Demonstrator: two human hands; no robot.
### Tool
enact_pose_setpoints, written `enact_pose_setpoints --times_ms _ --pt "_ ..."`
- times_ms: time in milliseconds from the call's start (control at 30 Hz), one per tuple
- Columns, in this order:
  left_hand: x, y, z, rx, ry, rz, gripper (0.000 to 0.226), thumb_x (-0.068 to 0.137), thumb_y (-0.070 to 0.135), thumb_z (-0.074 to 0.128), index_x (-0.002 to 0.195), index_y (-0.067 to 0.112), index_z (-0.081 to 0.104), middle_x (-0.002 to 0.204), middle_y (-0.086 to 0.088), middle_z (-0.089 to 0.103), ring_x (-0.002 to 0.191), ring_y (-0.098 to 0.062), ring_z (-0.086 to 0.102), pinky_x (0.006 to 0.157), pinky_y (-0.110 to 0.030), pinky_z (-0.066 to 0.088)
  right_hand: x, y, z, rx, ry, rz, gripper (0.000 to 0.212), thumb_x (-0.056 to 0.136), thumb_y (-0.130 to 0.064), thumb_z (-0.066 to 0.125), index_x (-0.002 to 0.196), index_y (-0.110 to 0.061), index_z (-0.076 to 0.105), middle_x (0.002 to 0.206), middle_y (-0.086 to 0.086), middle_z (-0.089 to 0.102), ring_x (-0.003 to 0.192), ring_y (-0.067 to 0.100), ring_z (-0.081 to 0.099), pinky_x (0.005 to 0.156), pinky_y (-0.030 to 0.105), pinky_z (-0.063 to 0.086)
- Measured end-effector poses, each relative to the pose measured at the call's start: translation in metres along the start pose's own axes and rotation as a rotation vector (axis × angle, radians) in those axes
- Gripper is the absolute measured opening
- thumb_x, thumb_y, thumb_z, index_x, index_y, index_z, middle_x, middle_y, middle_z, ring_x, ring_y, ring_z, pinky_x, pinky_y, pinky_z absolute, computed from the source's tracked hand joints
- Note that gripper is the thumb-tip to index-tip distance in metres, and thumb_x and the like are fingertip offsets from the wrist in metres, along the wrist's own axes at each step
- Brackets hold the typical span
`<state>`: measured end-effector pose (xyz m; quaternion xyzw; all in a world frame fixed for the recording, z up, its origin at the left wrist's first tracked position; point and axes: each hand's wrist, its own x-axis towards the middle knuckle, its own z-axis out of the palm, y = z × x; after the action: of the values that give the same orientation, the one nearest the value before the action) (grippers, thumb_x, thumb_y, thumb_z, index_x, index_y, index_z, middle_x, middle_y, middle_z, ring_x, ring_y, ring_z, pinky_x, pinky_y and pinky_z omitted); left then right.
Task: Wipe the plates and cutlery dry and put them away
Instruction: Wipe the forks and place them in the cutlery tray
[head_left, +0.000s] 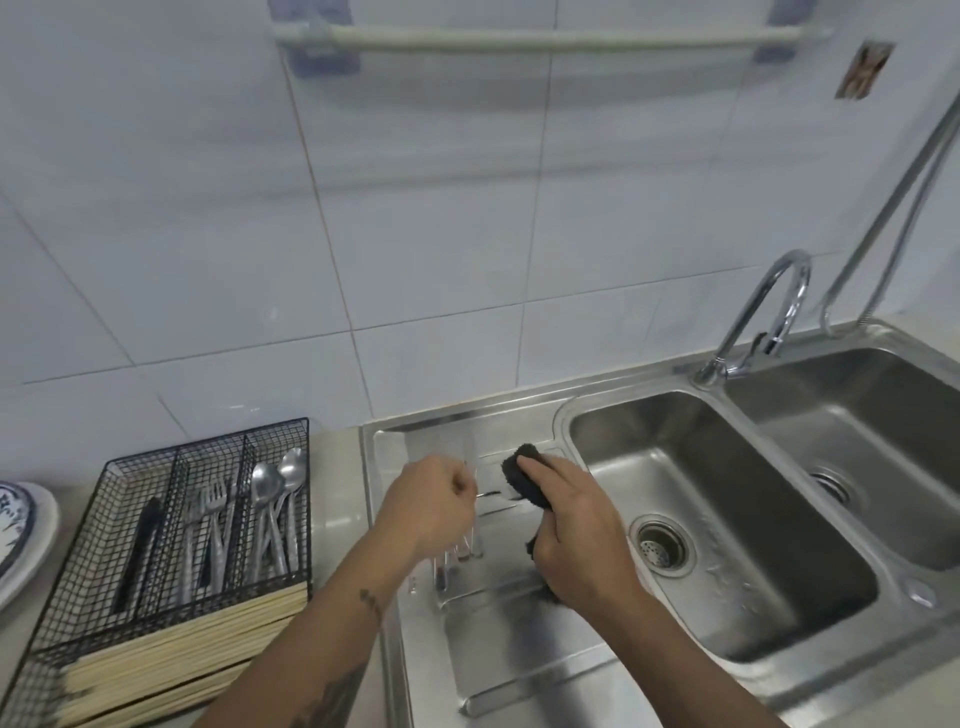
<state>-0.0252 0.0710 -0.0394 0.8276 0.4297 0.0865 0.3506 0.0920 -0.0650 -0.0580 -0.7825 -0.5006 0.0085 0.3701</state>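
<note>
Above the steel drainboard (519, 649), my left hand (431, 509) pinches one end of a thin metal piece of cutlery (491, 493). My right hand (576, 535) grips a dark cloth (522, 475) wrapped around the other end. More cutlery (457, 556) lies on the drainboard beneath my left hand, partly hidden by it. To the left stands a black wire cutlery basket (218, 439) holding forks, spoons (275, 488), a dark-handled knife and pale chopsticks. Stacked plates (21, 530) with a blue pattern sit at the far left edge.
A double steel sink (753, 493) lies to the right, with a curved faucet (769, 301) behind the divider. A white tiled wall rises behind the counter, with a towel rail (545, 39) high up. A metal hose (883, 208) hangs at the right.
</note>
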Motion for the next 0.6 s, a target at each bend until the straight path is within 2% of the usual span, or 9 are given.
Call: enact_pose_setpoints --times_ms 100,200,300,400,500,600 --pt "-0.026 0.013 -0.013 0.041 0.033 0.074 0.019 0.088 0.020 0.060 0.073 0.027 0.068 0.074 0.006 0.067 0.066 -0.014 0.063 0.060 -0.025 0.051 -0.011 -0.011 -0.001 -0.168 -0.069 -0.165 0.063 0.067 -0.003 0.059 0.129 -0.018 0.061 0.126 -0.001 0.062 0.113 0.021 0.059 0.104 0.049 0.043" --pt "-0.050 0.023 -0.021 0.031 0.079 0.110 0.016 0.085 0.018 0.063 0.074 0.029 0.069 0.074 0.010 0.068 0.063 -0.009 0.065 0.057 -0.024 0.053 -0.026 -0.012 -0.010 -0.320 -0.103 -0.154 0.077 0.056 -0.005 0.073 0.129 -0.024 0.058 0.123 -0.004 0.061 0.115 0.018 0.057 0.110 0.052 0.031" --pt "-0.073 0.024 -0.018 0.013 0.086 0.110 0.011 0.082 0.018 0.067 0.081 0.028 0.070 0.078 0.011 0.069 0.069 -0.006 0.067 0.067 -0.027 0.058 -0.038 -0.015 -0.022 -0.409 -0.067 -0.082 0.072 0.057 -0.002 0.069 0.124 -0.027 0.059 0.116 -0.007 0.063 0.116 0.018 0.057 0.112 0.055 0.028" --pt "-0.087 0.024 -0.017 -0.051 0.129 0.146 0.011 0.084 0.016 0.071 0.085 0.027 0.071 0.081 0.011 0.069 0.075 -0.003 0.066 0.078 -0.029 0.058 -0.046 -0.025 -0.030 -0.416 -0.038 -0.147 0.074 0.058 0.000 0.063 0.127 -0.026 0.057 0.122 -0.008 0.062 0.123 0.018 0.053 0.112 0.057 0.026" --pt "-0.097 0.027 -0.023 -0.021 0.143 0.199 0.012 0.089 0.014 0.068 0.088 0.026 0.072 0.080 0.013 0.068 0.069 0.002 0.064 0.069 -0.019 0.054 -0.049 -0.022 -0.044 -0.441 -0.022 -0.080 0.077 0.054 -0.001 0.072 0.126 -0.026 0.060 0.121 -0.008 0.063 0.121 0.017 0.055 0.113 0.057 0.026" --pt "-0.104 0.026 -0.026 0.030 0.158 0.201 0.015 0.091 0.015 0.064 0.086 0.028 0.070 0.081 0.015 0.068 0.068 0.004 0.061 0.060 -0.010 0.043 -0.048 -0.015 -0.056 -0.396 0.012 0.045 0.072 0.063 0.005 0.059 0.129 -0.025 0.059 0.118 -0.008 0.062 0.120 0.018 0.054 0.117 0.054 0.018"
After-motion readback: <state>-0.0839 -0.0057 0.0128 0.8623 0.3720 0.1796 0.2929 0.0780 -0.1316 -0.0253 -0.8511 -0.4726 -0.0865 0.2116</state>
